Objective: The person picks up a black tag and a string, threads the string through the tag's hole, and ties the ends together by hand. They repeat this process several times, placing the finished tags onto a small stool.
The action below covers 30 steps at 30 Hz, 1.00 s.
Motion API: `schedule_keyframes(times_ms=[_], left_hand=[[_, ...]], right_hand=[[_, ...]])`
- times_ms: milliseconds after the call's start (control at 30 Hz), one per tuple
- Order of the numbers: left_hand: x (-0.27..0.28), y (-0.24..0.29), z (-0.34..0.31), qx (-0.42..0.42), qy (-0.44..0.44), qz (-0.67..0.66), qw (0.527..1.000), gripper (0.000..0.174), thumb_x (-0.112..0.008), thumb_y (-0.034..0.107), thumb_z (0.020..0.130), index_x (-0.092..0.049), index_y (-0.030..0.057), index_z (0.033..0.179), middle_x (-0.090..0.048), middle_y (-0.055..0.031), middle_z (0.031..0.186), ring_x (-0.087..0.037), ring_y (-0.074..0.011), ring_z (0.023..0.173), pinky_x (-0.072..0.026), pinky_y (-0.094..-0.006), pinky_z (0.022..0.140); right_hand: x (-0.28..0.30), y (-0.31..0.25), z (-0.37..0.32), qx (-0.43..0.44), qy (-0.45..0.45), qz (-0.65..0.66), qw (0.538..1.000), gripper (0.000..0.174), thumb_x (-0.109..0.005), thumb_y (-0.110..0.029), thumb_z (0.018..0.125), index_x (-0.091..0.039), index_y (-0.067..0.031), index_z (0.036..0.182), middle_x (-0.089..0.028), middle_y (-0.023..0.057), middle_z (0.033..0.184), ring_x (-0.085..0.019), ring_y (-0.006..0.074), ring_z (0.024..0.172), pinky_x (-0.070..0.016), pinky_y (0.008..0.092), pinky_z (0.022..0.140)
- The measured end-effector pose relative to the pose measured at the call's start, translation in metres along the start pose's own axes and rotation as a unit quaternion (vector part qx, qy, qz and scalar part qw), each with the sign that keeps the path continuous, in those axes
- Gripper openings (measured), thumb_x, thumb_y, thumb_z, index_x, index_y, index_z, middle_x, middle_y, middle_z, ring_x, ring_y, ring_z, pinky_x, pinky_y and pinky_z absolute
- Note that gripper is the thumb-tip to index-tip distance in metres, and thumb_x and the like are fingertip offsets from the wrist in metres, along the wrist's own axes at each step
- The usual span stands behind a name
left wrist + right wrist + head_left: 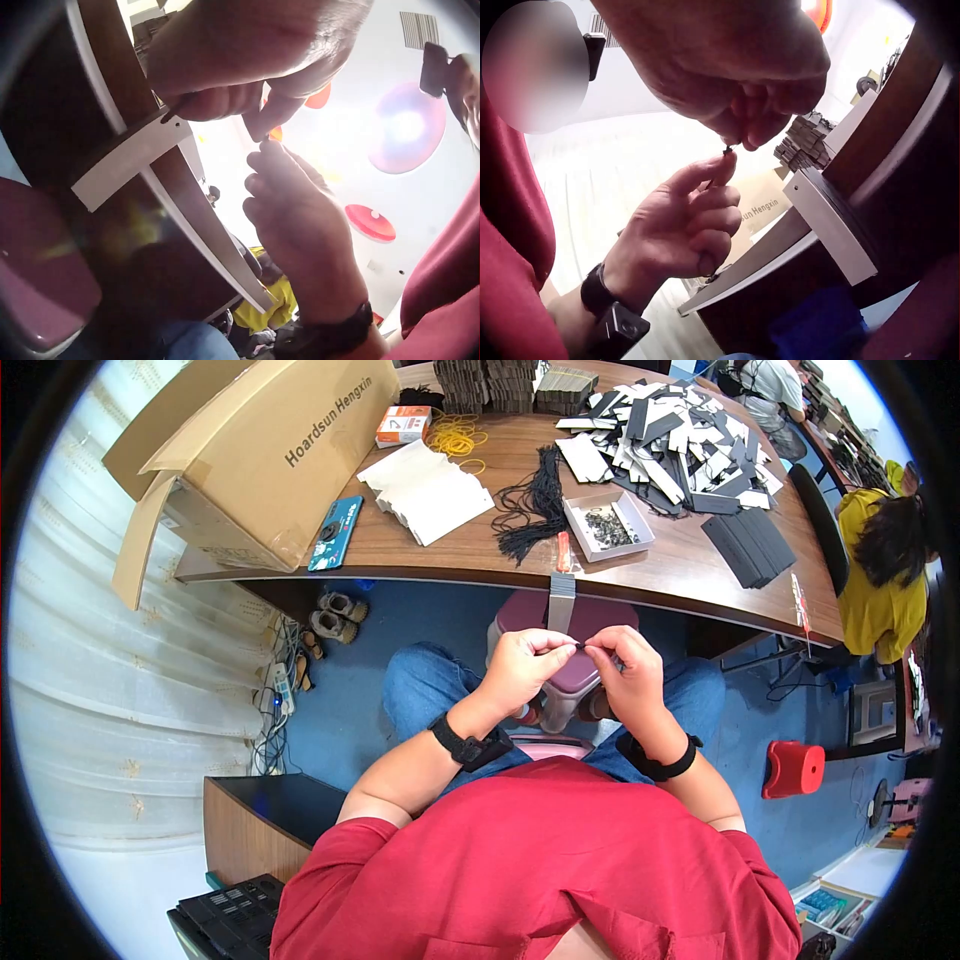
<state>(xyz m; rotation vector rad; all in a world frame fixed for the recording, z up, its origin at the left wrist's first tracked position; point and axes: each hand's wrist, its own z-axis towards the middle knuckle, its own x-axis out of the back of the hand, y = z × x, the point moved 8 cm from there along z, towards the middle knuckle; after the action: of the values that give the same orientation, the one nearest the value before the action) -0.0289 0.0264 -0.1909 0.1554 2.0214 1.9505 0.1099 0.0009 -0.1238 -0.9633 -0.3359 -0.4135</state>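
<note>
Over the lap, my left hand (528,668) and right hand (632,672) meet fingertip to fingertip. Between them, thumbs and forefingers pinch a tiny black piece (728,150), whose exact kind I cannot tell. Just beyond the hands, a strip-shaped stack of tags (562,605) juts over the table's front edge. One end of its pale top tag (832,232) has a small hole. Behind it lie a bundle of black cords (545,495) and an open white box (642,538) with many small black pieces.
A heap of black and white tags (680,445) covers the back right of the table (400,565), with a neat dark stack (750,548) in front. White sheets (425,490), yellow rubber bands (457,433) and a large carton (275,460) occupy the left. A purple stool (580,672) stands below.
</note>
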Motion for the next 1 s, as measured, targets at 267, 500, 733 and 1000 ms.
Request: schedule_keyframes(times_ms=[267,500,733,1000], left_hand=[[-0.005,0.0,-0.002,-0.003,-0.002,-0.018,1.0,0.014,-0.063,0.006,0.087,-0.067,-0.0031,0.096,-0.067,-0.0032,0.085,-0.058,-0.006,0.076,-0.0474,-0.0206,0.069],[0.001,-0.002,0.0,0.019,0.013,0.028,0.999,0.01,-0.063,0.005,0.085,-0.066,-0.0023,0.091,-0.066,-0.0026,0.083,-0.058,-0.0058,0.075,-0.0468,-0.0207,0.069],[-0.003,-0.006,0.001,0.029,-0.008,0.02,0.999,0.01,-0.064,0.007,0.086,-0.066,-0.0015,0.09,-0.065,-0.0019,0.083,-0.056,-0.0054,0.074,-0.0456,-0.0205,0.068],[-0.005,-0.022,0.001,0.044,-0.039,0.011,0.998,0.011,-0.064,0.01,0.087,-0.066,-0.0001,0.091,-0.063,0.0004,0.079,-0.052,-0.003,0.065,-0.0423,-0.0189,0.059]], right_hand=[[-0.028,0.058,-0.026,-0.269,-0.074,0.383,0.881,0.011,-0.058,-0.013,0.091,-0.061,-0.0024,0.091,-0.061,0.0004,0.081,-0.055,0.0082,0.073,-0.0442,0.0231,0.068],[-0.014,0.048,-0.012,-0.253,-0.07,0.364,0.894,0.025,-0.051,-0.021,0.095,-0.063,-0.0011,0.104,-0.064,0.0052,0.097,-0.058,0.0123,0.082,-0.0445,0.0257,0.078],[-0.004,-0.007,0.005,0.061,-0.061,-0.02,0.996,0.013,-0.068,0.0,0.07,-0.064,-0.0052,0.081,-0.063,0.0078,0.081,-0.061,0.0241,0.08,-0.0446,0.0335,0.07],[-0.007,0.001,-0.009,0.048,-0.038,-0.058,0.996,0.011,-0.069,-0.001,0.068,-0.061,-0.0052,0.076,-0.062,0.0044,0.074,-0.06,0.0187,0.068,-0.0446,0.031,0.063]])
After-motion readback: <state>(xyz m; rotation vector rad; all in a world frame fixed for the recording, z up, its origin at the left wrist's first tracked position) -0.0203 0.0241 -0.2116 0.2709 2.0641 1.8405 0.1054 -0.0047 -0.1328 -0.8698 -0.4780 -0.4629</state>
